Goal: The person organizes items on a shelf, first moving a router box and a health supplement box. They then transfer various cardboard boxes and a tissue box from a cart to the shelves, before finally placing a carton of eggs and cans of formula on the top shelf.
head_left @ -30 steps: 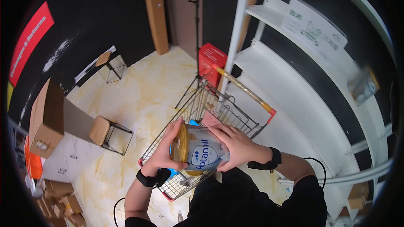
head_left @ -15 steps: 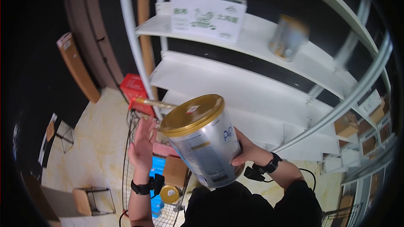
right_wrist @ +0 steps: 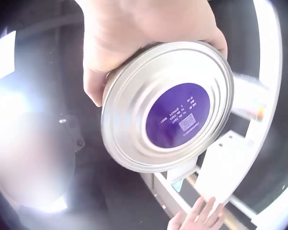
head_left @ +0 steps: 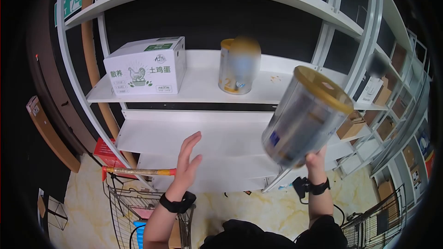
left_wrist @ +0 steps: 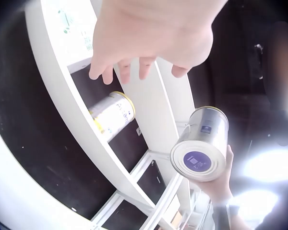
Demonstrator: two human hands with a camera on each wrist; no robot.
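Note:
My right hand [head_left: 316, 162] grips a large silver milk powder can [head_left: 304, 117] with a gold lid, near its base. The can is tilted and held up in front of the shelving, to the right. In the right wrist view the fingers curl round its side, and the metal base [right_wrist: 122, 129] with a purple disc faces the camera. My left hand [head_left: 185, 166] is raised with nothing in it, fingers extended, apart from the can. Another gold-lidded milk powder can [head_left: 229, 71] stands on the upper shelf, partly blurred; its label shows in the left wrist view.
A white egg carton [head_left: 143, 71] sits at the left of the upper shelf [head_left: 198, 97]. Lower shelves [head_left: 198, 133] lie behind my hands. At lower left is a shopping cart [head_left: 120, 203] with a blue package [head_left: 138, 230]. Another cart [head_left: 374, 223] stands at lower right.
The view has turned right, from the cart to the shelving. My left hand has let go of the can and moved away. My right hand has lifted the can up and to the right.

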